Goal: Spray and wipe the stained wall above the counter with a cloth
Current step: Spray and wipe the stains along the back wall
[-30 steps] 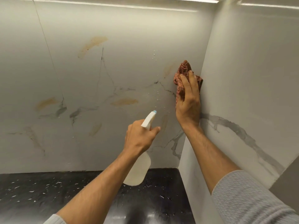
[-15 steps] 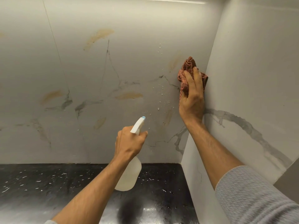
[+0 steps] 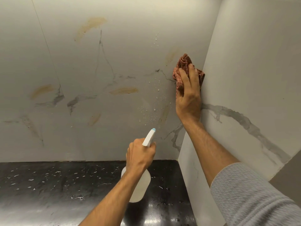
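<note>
Right hand [image 3: 188, 98] presses a crumpled reddish cloth [image 3: 183, 64] flat-fingered into the veined white wall's [image 3: 130, 54] corner; left hand [image 3: 140, 156] grips a white spray bottle [image 3: 140, 188].

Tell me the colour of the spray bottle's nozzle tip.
Light blue; the nozzle tip on the white spray bottle shows in the head view.
</note>
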